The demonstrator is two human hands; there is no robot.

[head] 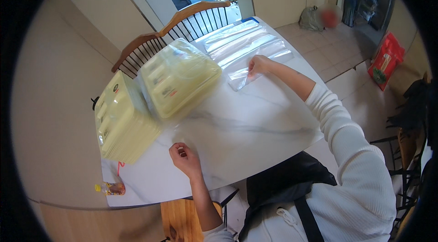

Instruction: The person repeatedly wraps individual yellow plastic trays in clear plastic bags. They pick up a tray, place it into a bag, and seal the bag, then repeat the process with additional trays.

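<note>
My right hand pinches the near end of a clear plastic bag, the closest of several flat bags laid across the far side of the marble-look table. Loosely curled, my left hand is over the table's near part with nothing seen in it. Left of the bags is a stack of pale yellow compartment food trays in clear plastic wrap. A taller stack of similar yellow trays stands beside it, at the table's left edge.
A bottle with a yellow cap lies at the table's left corner, near a red strip. Wooden chairs line the far edge; a wooden seat is below my left arm. On the floor to the right stands a red bag.
</note>
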